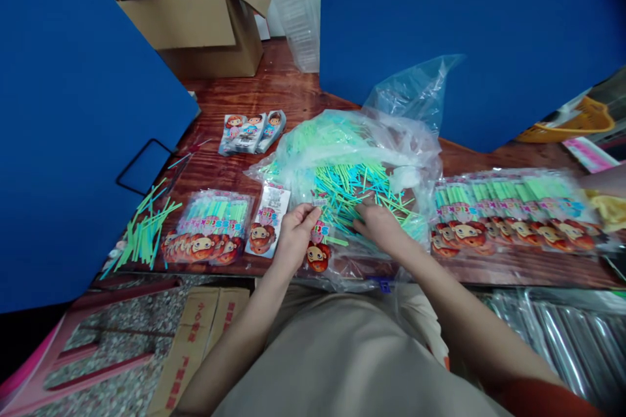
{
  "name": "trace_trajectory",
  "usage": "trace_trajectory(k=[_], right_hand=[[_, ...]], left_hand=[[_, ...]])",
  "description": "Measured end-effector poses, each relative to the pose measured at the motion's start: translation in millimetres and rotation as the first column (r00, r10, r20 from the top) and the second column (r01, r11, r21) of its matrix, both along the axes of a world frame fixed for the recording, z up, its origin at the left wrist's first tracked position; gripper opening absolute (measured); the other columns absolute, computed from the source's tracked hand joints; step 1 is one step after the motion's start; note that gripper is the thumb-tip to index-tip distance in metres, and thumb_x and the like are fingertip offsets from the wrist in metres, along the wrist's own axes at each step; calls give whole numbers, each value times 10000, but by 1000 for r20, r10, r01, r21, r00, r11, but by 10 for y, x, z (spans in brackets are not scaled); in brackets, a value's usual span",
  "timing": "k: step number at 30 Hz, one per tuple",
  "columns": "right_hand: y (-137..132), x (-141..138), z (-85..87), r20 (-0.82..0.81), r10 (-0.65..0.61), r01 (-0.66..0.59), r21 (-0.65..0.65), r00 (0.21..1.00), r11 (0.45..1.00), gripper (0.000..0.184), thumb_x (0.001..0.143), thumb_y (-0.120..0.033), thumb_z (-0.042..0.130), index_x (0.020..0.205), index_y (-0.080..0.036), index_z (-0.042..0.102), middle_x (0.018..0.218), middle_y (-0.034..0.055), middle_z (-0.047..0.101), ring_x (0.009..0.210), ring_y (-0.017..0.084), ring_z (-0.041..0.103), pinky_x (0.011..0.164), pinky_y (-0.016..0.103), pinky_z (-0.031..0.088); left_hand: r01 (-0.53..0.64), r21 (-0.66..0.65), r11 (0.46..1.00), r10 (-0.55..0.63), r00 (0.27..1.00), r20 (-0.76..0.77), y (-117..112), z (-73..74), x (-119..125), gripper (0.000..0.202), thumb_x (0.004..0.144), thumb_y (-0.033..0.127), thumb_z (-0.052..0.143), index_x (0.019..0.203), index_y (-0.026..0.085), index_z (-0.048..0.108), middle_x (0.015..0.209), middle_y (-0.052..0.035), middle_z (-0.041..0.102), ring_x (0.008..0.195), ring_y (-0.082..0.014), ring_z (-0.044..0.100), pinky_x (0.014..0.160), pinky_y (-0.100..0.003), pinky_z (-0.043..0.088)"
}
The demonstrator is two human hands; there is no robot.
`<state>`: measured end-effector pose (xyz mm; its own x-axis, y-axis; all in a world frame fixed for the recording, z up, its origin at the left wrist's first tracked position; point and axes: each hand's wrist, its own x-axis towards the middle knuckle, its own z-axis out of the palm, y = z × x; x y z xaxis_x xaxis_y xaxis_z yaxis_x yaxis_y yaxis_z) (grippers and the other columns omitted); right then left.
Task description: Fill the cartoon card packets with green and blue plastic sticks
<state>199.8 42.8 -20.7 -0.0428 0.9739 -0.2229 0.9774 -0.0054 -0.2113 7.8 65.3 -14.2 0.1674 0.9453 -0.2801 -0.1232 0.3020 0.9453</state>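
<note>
My left hand point(297, 234) pinches the top edge of a small printed packet point(319, 255) with a red-haired cartoon face, held upright at the near side of a large clear plastic bag point(411, 143). Thin green and blue plastic sticks point(342, 192) spill from that bag's mouth in a heap. Into the heap reaches my right hand point(381, 227), its fingers curled down among the sticks; what lies between the fingertips is hidden. Just left of my left hand lies a flat printed packet point(268, 221) with the same design.
Filled stick packets lie in a stack point(208, 228) at left and a long overlapping row point(508, 212) at right. Loose sticks point(147, 228) sit by the left blue panel point(73, 130). Folded printed packets point(252, 131) and a cardboard box point(195, 26) stand farther back.
</note>
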Motion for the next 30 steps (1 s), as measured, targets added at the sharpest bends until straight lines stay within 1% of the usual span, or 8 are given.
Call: trace_trajectory(k=[5,8,11,14,18,21,26,30], right_hand=[[-7,311,-76,-282,-34,66,103,959,993,180,875,-308,527,808,-171,623,669,10,597,598,145,541,576,248,380],[7,387,-210,-634,-97,285,201,767,937,225,850,-395,547,802,-181,600,605,-24,516,540,131,452,531,252,353],[16,353,-301,-792,-75,402,223,606,888,254,836,-431,573,852,-182,623,666,-9,560,573,137,478,561,264,391],[4,301,-300,-790,-34,395,268,612,879,241,834,-420,606,869,-185,644,668,-11,564,574,135,488,580,271,399],[1,313,-269,-753,-62,481,353,656,802,257,873,-444,579,907,-193,626,633,-21,536,539,135,472,564,275,392],[23,346,-282,-675,-67,412,365,735,835,265,855,-447,601,960,-204,614,583,-33,521,508,147,468,552,289,384],[39,345,-288,-746,-148,553,330,649,765,545,841,-416,618,1306,-190,448,613,-35,563,515,183,518,548,312,411],[36,326,-298,-733,-133,513,323,667,795,665,792,-347,648,1382,-167,400,562,-69,512,491,182,514,534,307,405]], left_hand=[[-39,43,998,38,999,18,9,12,-56,272,687,381,760,661,170,590,624,50,507,599,-87,432,603,-215,372],[-64,19,998,63,997,44,22,53,-35,291,646,372,800,666,167,595,643,43,542,636,-95,461,658,-221,386],[-92,-12,996,92,993,80,26,70,23,350,596,403,835,673,168,587,642,42,542,634,-97,465,650,-222,386],[-107,-18,994,108,990,91,16,46,68,377,630,459,805,677,176,559,624,52,496,606,-96,433,616,-224,372],[-24,75,997,27,999,-40,-15,-37,62,370,738,490,719,668,189,515,602,63,412,576,-100,377,572,-234,323],[17,139,990,0,993,-121,-33,-95,36,376,799,486,661,655,194,473,598,64,384,576,-103,359,566,-237,305],[15,150,989,1,994,-108,-54,-82,45,351,803,506,657,714,194,523,617,64,425,579,-101,376,577,-230,316],[52,169,984,-25,988,-155,-62,-38,51,319,826,488,630,738,197,537,599,69,394,555,-100,346,544,-230,290]])
